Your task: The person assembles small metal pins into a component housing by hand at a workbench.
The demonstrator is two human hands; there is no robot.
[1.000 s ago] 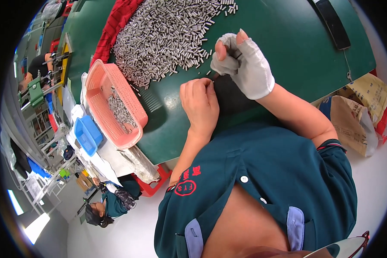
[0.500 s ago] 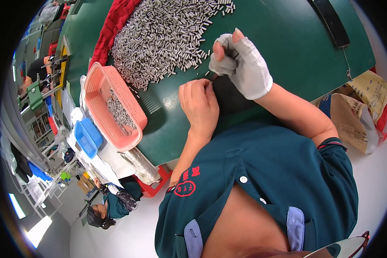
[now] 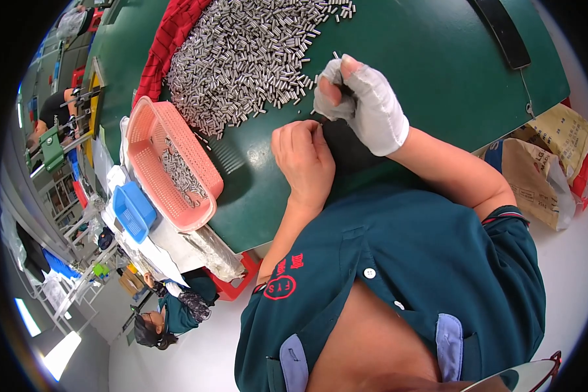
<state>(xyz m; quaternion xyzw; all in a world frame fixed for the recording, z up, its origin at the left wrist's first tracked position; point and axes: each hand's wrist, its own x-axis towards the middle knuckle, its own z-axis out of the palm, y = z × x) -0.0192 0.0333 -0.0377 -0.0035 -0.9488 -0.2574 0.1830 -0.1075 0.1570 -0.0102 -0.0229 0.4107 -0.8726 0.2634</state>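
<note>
My left hand is bare and rests at the near side of the green table, its fingers curled and pressed together. What it pinches, if anything, is hidden at the fingertips. My right hand, in a white glove with bare thumb and fingertips, is raised just to the right of it with fingers bent inward. Its grip is turned away, so anything in it cannot be made out. A black pad lies below both hands. Beyond them spreads a large heap of short shiny metal pins, with a few loose ones near the glove.
Left of the heap are a red cloth, a pink basket holding more metal pieces and a blue tray. A long black object lies at the far right. Paper sacks stand right; another person sits at left.
My right hand has shifted slightly left and down, its fingers curling further in. A loose metal pin now shows just above its fingertips. My left hand stays nearly still.
</note>
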